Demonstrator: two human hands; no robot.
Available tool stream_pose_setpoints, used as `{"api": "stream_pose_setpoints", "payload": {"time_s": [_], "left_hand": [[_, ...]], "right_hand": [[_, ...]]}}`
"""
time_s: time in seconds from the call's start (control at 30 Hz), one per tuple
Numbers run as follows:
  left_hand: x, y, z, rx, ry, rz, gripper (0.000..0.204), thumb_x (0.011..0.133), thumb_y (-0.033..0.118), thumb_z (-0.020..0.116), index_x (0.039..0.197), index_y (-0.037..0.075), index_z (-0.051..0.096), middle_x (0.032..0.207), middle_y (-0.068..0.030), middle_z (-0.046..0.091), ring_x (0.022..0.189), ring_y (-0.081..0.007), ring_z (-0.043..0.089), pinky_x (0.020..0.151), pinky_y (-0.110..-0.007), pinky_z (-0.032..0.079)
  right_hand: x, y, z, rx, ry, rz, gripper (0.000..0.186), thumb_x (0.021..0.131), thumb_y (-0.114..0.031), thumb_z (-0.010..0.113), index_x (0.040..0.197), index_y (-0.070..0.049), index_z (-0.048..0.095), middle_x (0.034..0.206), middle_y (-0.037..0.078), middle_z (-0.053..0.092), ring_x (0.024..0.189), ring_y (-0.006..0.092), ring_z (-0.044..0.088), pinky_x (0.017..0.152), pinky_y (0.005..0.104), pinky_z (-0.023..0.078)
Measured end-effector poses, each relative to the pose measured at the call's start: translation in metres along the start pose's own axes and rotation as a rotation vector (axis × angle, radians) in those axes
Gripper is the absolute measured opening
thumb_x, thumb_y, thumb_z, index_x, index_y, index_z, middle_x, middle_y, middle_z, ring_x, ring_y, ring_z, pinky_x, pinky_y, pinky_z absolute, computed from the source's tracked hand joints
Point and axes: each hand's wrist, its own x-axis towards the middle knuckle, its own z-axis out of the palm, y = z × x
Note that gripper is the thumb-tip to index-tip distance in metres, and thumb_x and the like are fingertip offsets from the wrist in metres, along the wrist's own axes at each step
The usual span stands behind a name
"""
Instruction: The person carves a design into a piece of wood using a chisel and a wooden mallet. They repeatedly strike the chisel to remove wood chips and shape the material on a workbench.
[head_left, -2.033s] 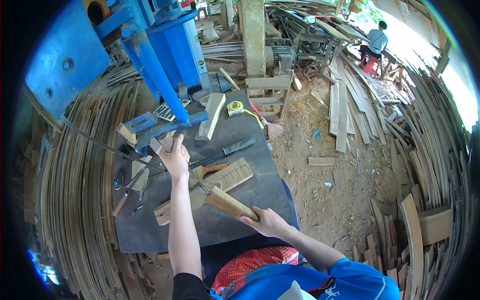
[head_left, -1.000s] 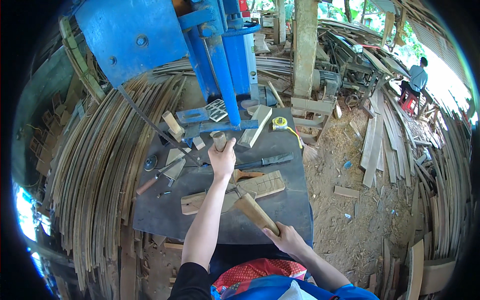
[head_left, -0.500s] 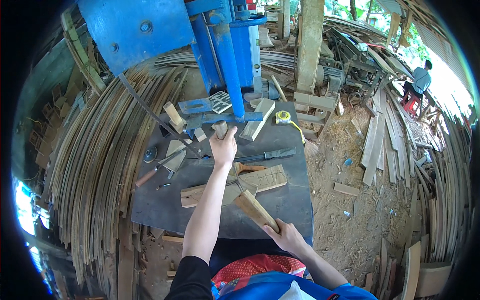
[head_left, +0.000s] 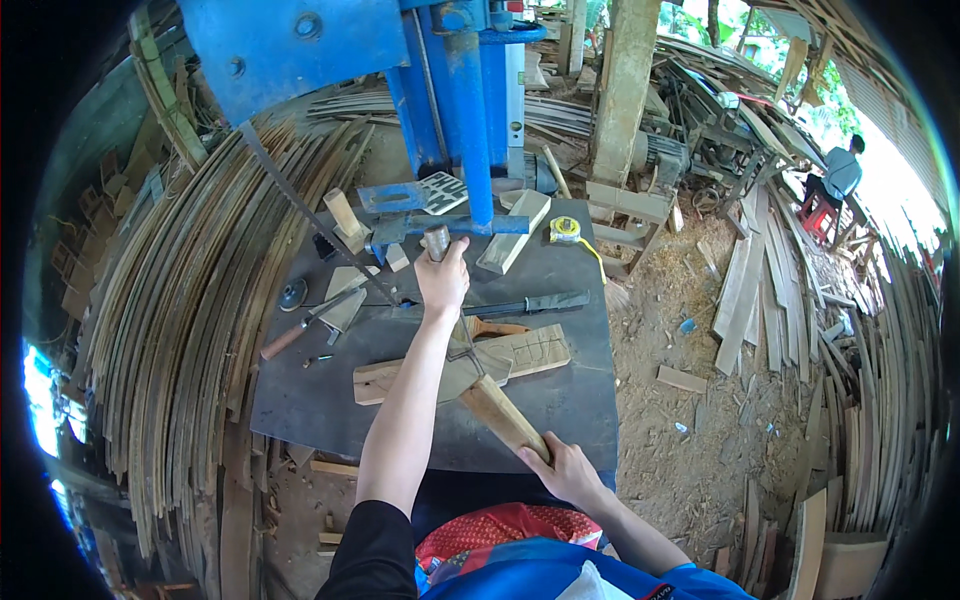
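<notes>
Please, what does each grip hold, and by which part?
Left grip: a round handle, near its far end. Right grip: a wood piece, by its near end.

Open to pass over the right side of the dark tabletop (head_left: 592, 385), beyond the end of the marked wooden board (head_left: 540, 348). Bare too at the near left corner, left of the left forearm (head_left: 400, 420). Blocked ahead of the left hand (head_left: 443, 280) by the blue crossbar (head_left: 508, 226) and upright post (head_left: 472, 140). Barred farther left by the bandsaw blade (head_left: 280, 190), slanting down toward the table. Crossed between that hand and the right hand (head_left: 573, 473) by the flat wooden handle (head_left: 505, 418). Passable between the tape measure (head_left: 564, 230) and dark-handled long tool (head_left: 556, 301).
</notes>
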Motion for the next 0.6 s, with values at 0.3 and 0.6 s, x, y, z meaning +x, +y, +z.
{"api": "stream_pose_setpoints", "payload": {"time_s": [0.3, 0.6], "left_hand": [[-0.012, 0.007, 0.005, 0.144, 0.002, 0.447, 0.031, 0.084, 0.025, 0.076, 0.102, 0.0, 0.074, 0.091, -0.0148, 0.076, 0.086, -0.0253, 0.07, 0.084, -0.041, 0.054], [-0.016, 0.007, -0.002, 0.211, 0.078, 0.211, 0.024, 0.08, 0.016, 0.069, 0.088, -0.006, 0.069, 0.073, -0.0184, 0.069, 0.071, -0.0243, 0.07, 0.071, -0.045, 0.051]], "right_hand": [[-0.007, 0.018, 0.028, -0.007, 0.006, -0.013, 0.049, 0.099, -0.043, 0.065, 0.097, 0.006, 0.063, 0.071, 0.026, 0.065, 0.068, 0.0409, 0.07, 0.063, 0.0491, 0.05], [-0.015, 0.003, 0.029, 0.365, -0.002, 0.108, 0.048, 0.107, -0.046, 0.053, 0.112, 0.001, 0.052, 0.06, 0.004, 0.051, 0.04, 0.0111, 0.049, 0.034, 0.0267, 0.034]]}}
